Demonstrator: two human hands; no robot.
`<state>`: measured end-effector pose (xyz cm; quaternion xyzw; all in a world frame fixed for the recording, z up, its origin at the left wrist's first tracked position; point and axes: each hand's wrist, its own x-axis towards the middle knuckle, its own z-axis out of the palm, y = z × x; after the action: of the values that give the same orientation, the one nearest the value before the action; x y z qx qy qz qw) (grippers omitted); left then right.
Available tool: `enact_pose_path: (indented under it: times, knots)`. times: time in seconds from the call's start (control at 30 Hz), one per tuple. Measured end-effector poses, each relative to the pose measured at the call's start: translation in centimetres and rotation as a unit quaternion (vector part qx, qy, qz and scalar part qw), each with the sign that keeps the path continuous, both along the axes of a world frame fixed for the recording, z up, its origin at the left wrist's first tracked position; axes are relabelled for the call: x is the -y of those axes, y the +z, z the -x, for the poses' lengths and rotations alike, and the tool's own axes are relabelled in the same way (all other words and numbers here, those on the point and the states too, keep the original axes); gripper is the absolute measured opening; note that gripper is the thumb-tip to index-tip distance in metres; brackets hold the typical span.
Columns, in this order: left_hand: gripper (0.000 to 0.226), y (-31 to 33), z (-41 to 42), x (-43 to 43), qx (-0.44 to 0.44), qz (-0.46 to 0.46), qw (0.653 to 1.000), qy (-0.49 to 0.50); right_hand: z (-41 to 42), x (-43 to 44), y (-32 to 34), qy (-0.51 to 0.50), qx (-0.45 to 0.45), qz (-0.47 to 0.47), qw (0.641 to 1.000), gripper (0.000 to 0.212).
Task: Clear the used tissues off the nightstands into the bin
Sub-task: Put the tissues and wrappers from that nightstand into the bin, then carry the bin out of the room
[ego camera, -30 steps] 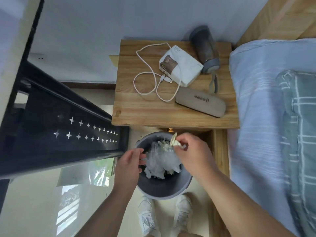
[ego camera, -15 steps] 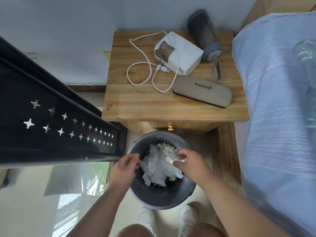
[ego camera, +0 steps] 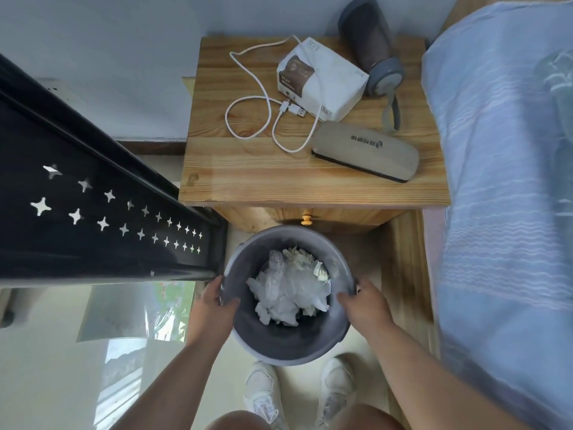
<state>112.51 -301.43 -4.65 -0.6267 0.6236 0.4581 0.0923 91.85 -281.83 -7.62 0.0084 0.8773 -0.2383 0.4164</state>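
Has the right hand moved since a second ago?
Yes. Judged against the bin, the right hand went from over the tissues out to the right rim, which it grips.

Matt grey plastic bin [ego camera: 288, 342], crumpled paper tissues [ego camera: 288, 290] (grainy wooden nightstand [ego camera: 263, 178])

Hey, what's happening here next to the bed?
A person grips the grey bin by its rim, left hand on one side and right hand on the other. It is in front of the nightstand, with crumpled tissues inside. On the nightstand lie a tissue pack, a white cable, a case and a bottle; no loose tissues show there.
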Motion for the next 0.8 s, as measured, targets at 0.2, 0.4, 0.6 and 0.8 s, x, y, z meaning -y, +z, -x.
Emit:
enact_pose_path:
  times: [0.2, 0.4, 0.6, 0.8]
  knots:
    - [0.061, -0.9, -0.8, -0.7, -0.020, -0.080, 0.994, 0.078, -0.1, -0.6, -0.1, -0.029, 0.054, -0.012, 0.998, 0.023]
    - [0.057, 6.7, -2.7, -2.3, -0.038, -0.095, 0.985, 0.142, -1.9, -1.7, 8.9, -0.055, 0.048, 0.013, 0.997, 0.023]
    - [0.061, 21.6, -4.1, -4.1, -0.065, -0.094, 0.979, 0.166, -3.6, -3.9, 24.7, -0.012, 0.015, 0.034, 0.999, 0.014]
    - [0.056, 38.9, -3.9, -4.5, -0.126, -0.071, 0.976, 0.162, -2.9, -5.9, 42.0, 0.028, -0.002, 0.053, 0.998, 0.021]
